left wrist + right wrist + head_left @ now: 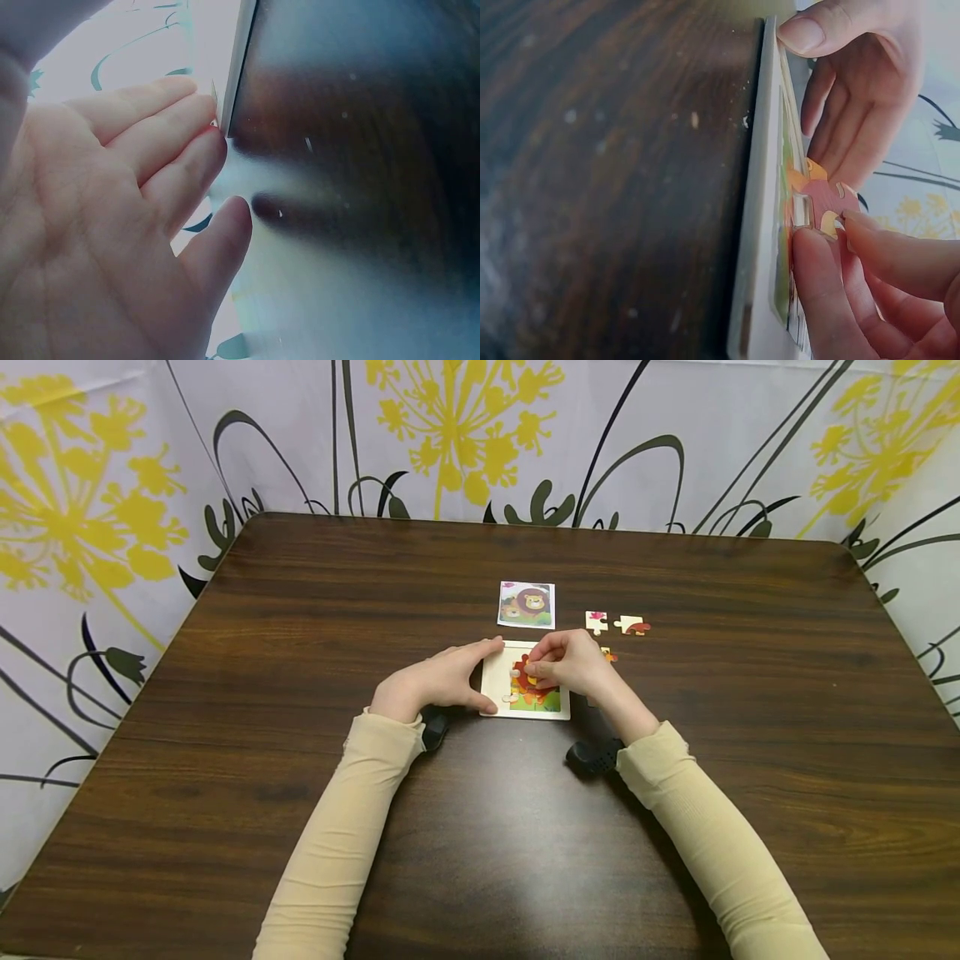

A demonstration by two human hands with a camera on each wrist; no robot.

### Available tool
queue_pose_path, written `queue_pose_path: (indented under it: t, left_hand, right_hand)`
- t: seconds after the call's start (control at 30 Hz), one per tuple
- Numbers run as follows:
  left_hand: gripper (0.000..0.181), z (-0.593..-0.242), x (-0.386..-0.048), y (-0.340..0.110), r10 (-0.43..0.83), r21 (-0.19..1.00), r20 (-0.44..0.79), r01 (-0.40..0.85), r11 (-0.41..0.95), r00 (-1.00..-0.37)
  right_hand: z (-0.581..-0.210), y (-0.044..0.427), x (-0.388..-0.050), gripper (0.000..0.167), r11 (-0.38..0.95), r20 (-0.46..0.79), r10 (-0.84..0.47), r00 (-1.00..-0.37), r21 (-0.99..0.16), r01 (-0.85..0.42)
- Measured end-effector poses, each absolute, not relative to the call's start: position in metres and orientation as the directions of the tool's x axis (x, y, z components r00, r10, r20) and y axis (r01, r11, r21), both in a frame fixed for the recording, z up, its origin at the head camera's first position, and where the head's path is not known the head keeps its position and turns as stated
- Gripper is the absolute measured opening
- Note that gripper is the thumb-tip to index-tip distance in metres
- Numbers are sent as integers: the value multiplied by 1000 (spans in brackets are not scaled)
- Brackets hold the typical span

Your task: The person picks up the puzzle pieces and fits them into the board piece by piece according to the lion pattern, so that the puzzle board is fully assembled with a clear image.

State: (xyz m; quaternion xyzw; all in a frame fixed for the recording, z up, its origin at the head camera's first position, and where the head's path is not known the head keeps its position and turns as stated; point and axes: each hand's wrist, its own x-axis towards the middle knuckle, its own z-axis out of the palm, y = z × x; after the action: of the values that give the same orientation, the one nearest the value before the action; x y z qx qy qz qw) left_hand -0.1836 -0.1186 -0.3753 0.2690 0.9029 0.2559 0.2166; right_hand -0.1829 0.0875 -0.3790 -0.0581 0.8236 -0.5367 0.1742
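Observation:
A pale wooden puzzle tray (pixel 495 677) lies on the table, its lower right part filled with pieces in green and orange. My right hand (pixel 573 664) pinches a red and yellow puzzle piece (pixel 826 202) between thumb and fingers over the tray; in the right wrist view the piece is tilted. My left hand (pixel 438 681) spans the tray's left side, fingertips at the upper left corner and thumb on the lower left corner. The left wrist view shows that palm (pixel 82 217) with the fingers extended.
Behind the tray lies a square picture card (pixel 527 605) with lions. Loose pieces lie to the right: one with a pink shape (pixel 596 621), one with a red-brown shape (pixel 632 625), and an orange one (pixel 609 655) partly behind my right hand. A patterned cloth hangs beyond the table.

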Motion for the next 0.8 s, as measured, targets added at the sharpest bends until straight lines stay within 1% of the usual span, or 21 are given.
queue_pose_path:
  t: [0.2,0.33,0.43,0.53,0.8]
  left_hand:
    - [92,-375,-184,-119,593,576,-260,370,729,-762]
    - [92,-374,-183,-119,593,578,-259,370,728,-762]
    - [92,-374,-183,-119,594,579,-258,370,727,-762]
    - [92,-374,-183,-119,594,584,-258,367,724,-762]
    - [92,-373,-183,-119,599,590,-254,369,718,-759]
  right_hand:
    - [-379,88,-183,16,454,-198,-302,-933,-890,42]
    - [-379,88,-184,15,507,-150,-327,-933,-861,-39]
    - [-379,89,-186,16,566,-104,-344,-933,-816,-118]
    - [-379,89,-187,17,604,-74,-357,-931,-779,-169]
    - [-380,88,-188,16,661,-73,-350,-934,-725,-192]
